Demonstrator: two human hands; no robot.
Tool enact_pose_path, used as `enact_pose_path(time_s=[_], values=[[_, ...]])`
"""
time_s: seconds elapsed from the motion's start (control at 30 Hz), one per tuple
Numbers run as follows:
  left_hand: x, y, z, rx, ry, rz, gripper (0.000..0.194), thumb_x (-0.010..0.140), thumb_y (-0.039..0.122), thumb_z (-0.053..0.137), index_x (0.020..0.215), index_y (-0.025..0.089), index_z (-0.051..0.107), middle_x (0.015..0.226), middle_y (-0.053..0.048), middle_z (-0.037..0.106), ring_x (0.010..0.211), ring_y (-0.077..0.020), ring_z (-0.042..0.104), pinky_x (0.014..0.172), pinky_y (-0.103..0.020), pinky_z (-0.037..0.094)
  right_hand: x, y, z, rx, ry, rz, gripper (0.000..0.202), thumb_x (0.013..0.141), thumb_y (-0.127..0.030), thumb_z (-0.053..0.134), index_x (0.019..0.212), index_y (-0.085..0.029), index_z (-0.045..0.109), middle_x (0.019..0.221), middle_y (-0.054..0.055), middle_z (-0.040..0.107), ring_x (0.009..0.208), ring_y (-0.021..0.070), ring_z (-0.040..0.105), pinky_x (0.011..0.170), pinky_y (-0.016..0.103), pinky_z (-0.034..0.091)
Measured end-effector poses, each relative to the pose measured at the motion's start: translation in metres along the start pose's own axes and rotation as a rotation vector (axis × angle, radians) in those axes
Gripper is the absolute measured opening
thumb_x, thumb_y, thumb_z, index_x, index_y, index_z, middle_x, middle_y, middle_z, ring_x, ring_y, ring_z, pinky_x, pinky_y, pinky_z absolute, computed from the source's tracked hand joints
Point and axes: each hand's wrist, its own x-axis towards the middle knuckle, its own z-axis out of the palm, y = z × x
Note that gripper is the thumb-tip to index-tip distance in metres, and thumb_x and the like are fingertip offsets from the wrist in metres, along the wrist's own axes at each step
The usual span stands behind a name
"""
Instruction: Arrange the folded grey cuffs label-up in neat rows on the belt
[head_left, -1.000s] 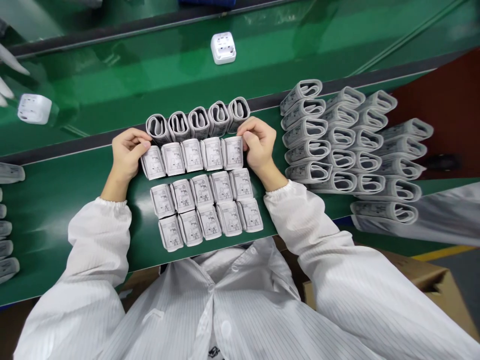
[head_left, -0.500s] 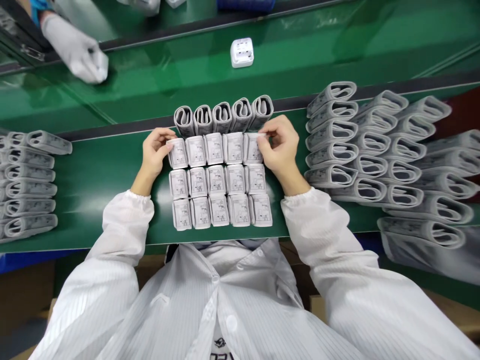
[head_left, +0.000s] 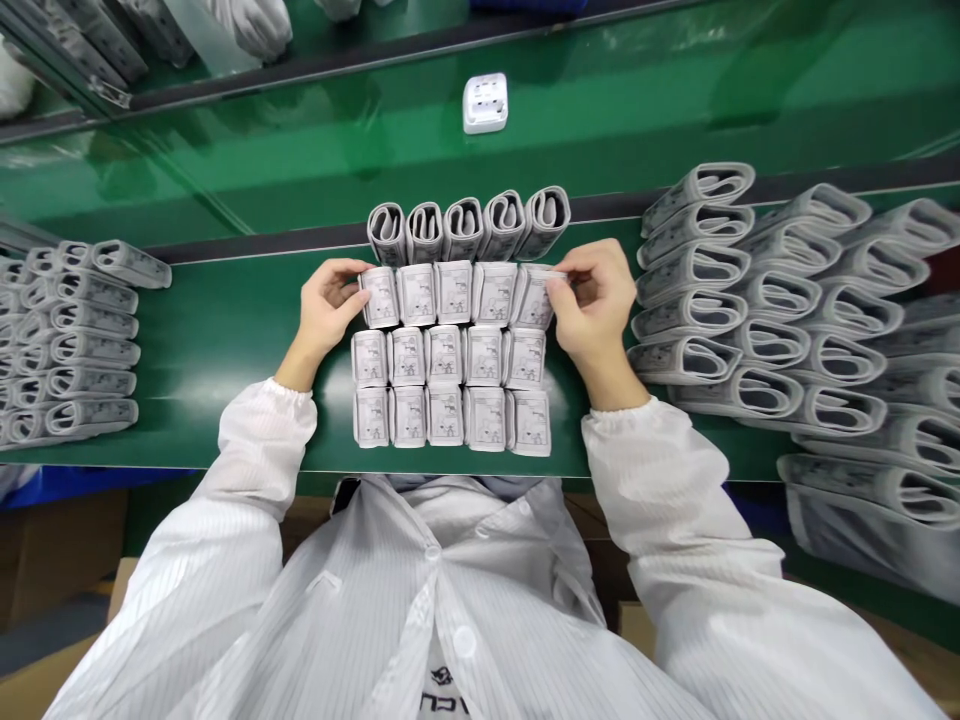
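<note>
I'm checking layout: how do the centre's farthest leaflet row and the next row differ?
The farthest row shows curled ends; the next row shows printed faces. The left hand and right hand touch the next row's ends; the farthest row lies beyond them. Each has five.

No word can be read for certain. Below the near edge of the green table (head_left: 225,360), the wearer's shirt (head_left: 447,690) shows a dark emblem over large capitals, possibly including "CL", cut off by the view's bottom. On the table, the three rows of folded papers (head_left: 444,354) towards the near edge carry line drawings and lettering too small to read. Beyond the far edge, a white block (head_left: 485,103) bears tiny, illegible dark marks.
</note>
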Motion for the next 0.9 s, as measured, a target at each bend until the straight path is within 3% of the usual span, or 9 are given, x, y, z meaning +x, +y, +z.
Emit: enact_pose_path(time_s=[0.33, 0.57, 0.63, 0.7, 0.8, 0.9], values=[[-0.004, 0.002, 0.005, 0.084, -0.011, 0.074, 0.038, 0.098, 0.052, 0.086, 0.126, 0.030, 0.072, 0.124, -0.008, 0.078, 0.119, -0.0232, 0.080, 0.096, -0.038, 0.069, 0.002, -0.008, -0.005, -0.030, -0.013, -0.031, 0.019, 0.104, -0.046, 0.068, 0.097, -0.029, 0.066, 0.091, 0.007, 0.063, 0.081, 0.0276, 0.063, 0.066, 0.044, 0.053], [-0.009, 0.021, 0.002, 0.441, 0.021, 0.308, 0.027, 0.103, 0.053, 0.075, 0.116, 0.030, 0.071, 0.113, -0.006, 0.076, 0.122, -0.0319, 0.075, 0.115, -0.066, 0.058, 0.002, -0.020, -0.014, -0.256, -0.049, -0.079, 0.016, 0.096, -0.038, 0.072, 0.085, -0.029, 0.065, 0.098, 0.011, 0.069, 0.096, 0.0351, 0.070, 0.084, 0.060, 0.061], [-0.014, 0.026, -0.005, 0.500, -0.011, 0.320, 0.028, 0.103, 0.054, 0.074, 0.114, 0.029, 0.069, 0.104, -0.004, 0.075, 0.110, -0.0296, 0.076, 0.109, -0.062, 0.059, 0.002, -0.022, -0.018, -0.346, -0.034, -0.099, 0.014, 0.094, -0.038, 0.070, 0.084, -0.029, 0.065, 0.097, 0.013, 0.071, 0.094, 0.0348, 0.071, 0.081, 0.059, 0.061], [-0.020, 0.032, -0.011, 0.504, -0.125, 0.297, 0.029, 0.103, 0.055, 0.071, 0.111, 0.027, 0.068, 0.090, -0.002, 0.072, 0.090, -0.0245, 0.074, 0.094, -0.051, 0.062, 0.002, -0.024, -0.023, -0.377, -0.039, -0.150, 0.014, 0.093, -0.040, 0.066, 0.085, -0.028, 0.065, 0.088, 0.011, 0.073, 0.084, 0.0306, 0.070, 0.072, 0.052, 0.060], [-0.027, 0.041, -0.012, 0.502, -0.355, 0.208, 0.030, 0.103, 0.054, 0.068, 0.111, 0.025, 0.069, 0.082, -0.001, 0.071, 0.074, -0.0196, 0.070, 0.075, -0.039, 0.059, -0.001, -0.028, -0.027, -0.299, -0.227, -0.243, 0.021, 0.094, -0.037, 0.063, 0.076, -0.027, 0.059, 0.071, 0.003, 0.069, 0.064, 0.0204, 0.064, 0.057, 0.037, 0.051], [-0.030, 0.048, -0.006, 0.514, -0.389, 0.095, 0.031, 0.099, 0.052, 0.072, 0.113, 0.025, 0.072, 0.086, -0.001, 0.075, 0.080, -0.0201, 0.074, 0.081, -0.038, 0.059, -0.004, -0.034, -0.028, -0.163, -0.473, -0.182, 0.026, 0.095, -0.033, 0.064, 0.071, -0.026, 0.058, 0.067, 0.000, 0.068, 0.059, 0.0167, 0.062, 0.053, 0.032, 0.045]])
